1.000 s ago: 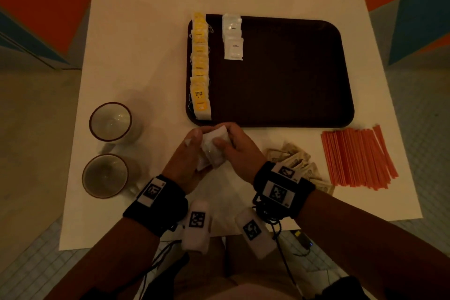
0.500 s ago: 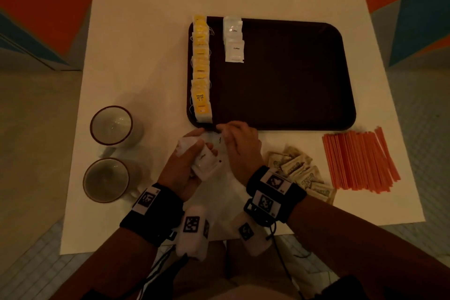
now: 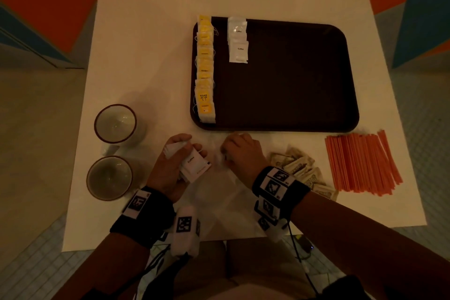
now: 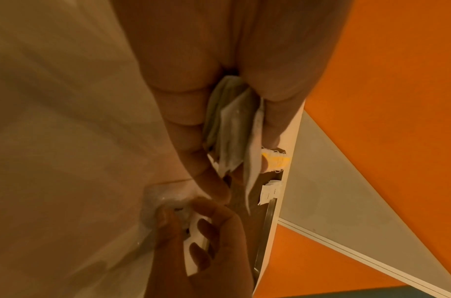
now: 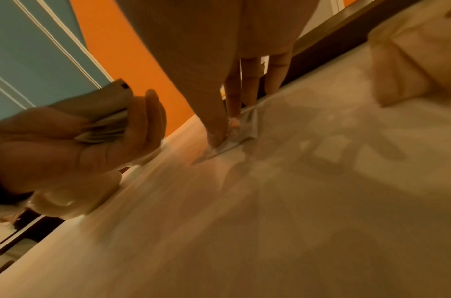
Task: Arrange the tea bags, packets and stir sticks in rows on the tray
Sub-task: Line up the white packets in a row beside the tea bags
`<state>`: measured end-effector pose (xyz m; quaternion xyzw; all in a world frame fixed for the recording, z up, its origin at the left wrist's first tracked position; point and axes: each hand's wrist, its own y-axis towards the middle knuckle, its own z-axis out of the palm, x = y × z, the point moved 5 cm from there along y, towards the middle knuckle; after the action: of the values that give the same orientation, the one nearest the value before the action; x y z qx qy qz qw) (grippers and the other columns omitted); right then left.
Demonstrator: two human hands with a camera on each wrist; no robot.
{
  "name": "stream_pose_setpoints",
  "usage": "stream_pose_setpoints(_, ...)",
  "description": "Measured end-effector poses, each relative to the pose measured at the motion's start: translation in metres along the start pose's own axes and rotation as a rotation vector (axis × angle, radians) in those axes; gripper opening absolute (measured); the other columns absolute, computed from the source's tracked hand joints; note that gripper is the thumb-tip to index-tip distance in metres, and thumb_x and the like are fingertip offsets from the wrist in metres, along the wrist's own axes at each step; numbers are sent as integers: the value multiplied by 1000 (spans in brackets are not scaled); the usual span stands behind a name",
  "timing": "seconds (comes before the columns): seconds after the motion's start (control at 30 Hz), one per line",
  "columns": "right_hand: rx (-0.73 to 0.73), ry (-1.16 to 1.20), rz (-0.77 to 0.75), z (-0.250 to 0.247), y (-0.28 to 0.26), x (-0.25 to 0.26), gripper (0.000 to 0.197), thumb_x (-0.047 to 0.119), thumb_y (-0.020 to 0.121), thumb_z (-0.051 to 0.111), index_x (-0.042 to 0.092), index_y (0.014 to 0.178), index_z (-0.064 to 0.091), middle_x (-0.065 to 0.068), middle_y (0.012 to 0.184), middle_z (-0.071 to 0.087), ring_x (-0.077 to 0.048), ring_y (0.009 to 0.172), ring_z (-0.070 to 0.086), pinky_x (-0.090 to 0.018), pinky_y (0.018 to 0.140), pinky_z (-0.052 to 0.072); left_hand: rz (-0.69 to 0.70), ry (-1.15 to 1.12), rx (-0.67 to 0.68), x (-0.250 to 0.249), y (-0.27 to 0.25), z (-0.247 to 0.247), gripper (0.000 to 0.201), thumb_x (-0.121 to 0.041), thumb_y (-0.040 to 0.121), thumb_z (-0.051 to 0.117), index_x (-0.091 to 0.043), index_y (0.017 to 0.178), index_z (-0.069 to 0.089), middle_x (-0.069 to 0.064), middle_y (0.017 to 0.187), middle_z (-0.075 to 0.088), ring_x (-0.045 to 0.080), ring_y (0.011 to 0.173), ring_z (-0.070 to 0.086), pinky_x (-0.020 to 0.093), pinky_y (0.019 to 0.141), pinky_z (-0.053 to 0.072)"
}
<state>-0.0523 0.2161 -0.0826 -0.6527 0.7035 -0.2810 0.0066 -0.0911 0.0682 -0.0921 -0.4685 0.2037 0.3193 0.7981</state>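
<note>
Your hands have parted: your left hand point(image 3: 174, 165) grips the stack of white packets point(image 3: 194, 164), your right hand point(image 3: 239, 153) pinches one packet point(image 5: 240, 129) on the white table point(image 3: 151, 56) before the dark tray point(image 3: 292, 85); orange and teal walls surround.

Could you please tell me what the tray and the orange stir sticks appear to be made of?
The tray looks like moulded plastic: dark brown, matte, with rounded corners and a raised rim. The stir sticks seem thin plastic, uniform orange and narrow; paper cannot be ruled out.
</note>
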Motion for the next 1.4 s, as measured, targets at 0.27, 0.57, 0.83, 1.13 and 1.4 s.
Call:
stream_pose_setpoints(0.27, 129, 106, 108, 9, 2, -4, 42, 16, 85, 58, 18, 124, 44, -9, 127, 41, -30, 114, 41, -42, 95, 36, 93, 141, 35, -4, 5, 2, 22, -2, 91, 44, -20, 95, 55, -1, 71, 66, 15, 70, 65, 33, 67, 58)
stream_pose_setpoints(0.57, -24, 513, 190, -21, -12, -24, 23, 13, 75, 72, 18, 90, 56, -2, 82, 56, -15, 74, 52, -21, 61, 40, 97, 127, 85, -9, 6, 10, 16, -8, 89, 47, -19, 95, 55, -1, 71, 65, 16, 71, 65, 35, 65, 58)
stream_pose_setpoints(0.83, 34, 925, 104, -81, -25, 5, 32, 7, 60, 82, 20, 78, 59, 5, 71, 58, -7, 63, 57, -23, 64, 53, -81, 67, 188, 3, 3, 30, 53, -65, 66, 55, -24, 100, 59, 2, 82, 67, 20, 76, 66, 36, 63, 58)
stream_pose_setpoints(1.13, -223, 807, 41, -69, -18, 17, 16, 15, 70, 77, 14, 78, 62, 20, 68, 55, 15, 73, 48, -4, 66, 39, -165, -31, 306, 8, -6, 60, 85, -67, 39, 77, -21, 108, 57, 5, 107, 69, 23, 96, 67, 37, 66, 57)
stream_pose_setpoints(1.4, -146, 328, -217, -56, -24, 20, 65, 36, 86, 55, 22, 142, 26, 0, 148, 31, -19, 140, 18, -44, 114, 17, -105, 93, 216, 17, 0, 57, 73, -59, 63, 70, -24, 124, 50, 8, 119, 61, 23, 106, 61, 39, 75, 56)
